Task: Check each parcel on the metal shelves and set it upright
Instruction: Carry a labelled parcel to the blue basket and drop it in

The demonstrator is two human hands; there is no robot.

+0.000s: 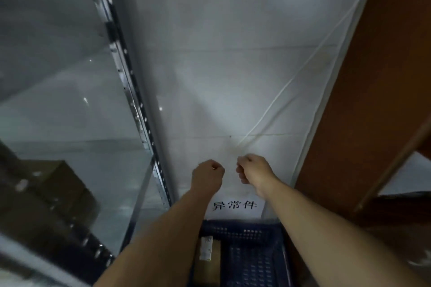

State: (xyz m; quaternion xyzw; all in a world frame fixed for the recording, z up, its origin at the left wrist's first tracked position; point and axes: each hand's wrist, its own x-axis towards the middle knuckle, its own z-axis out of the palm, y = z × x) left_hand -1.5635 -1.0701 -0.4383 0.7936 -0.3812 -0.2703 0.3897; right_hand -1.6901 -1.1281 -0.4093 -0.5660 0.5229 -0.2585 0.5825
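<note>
My left hand [207, 177] and my right hand [253, 171] are both raised in front of the white tiled wall, fingers curled into loose fists with nothing visibly in them. They sit close together, a small gap between them. The metal shelves [130, 91] stand to the left, their perforated upright running diagonally. Brown cardboard parcels [53, 191] sit on a lower shelf at the left, blurred. Below my arms a blue plastic crate [254, 261] holds a brown parcel [207, 261] with a white label.
A white paper sign [235, 206] with black characters is stuck on the wall above the crate. A brown wooden panel [363, 100] fills the right side. A thin white cable [303, 70] runs diagonally across the wall.
</note>
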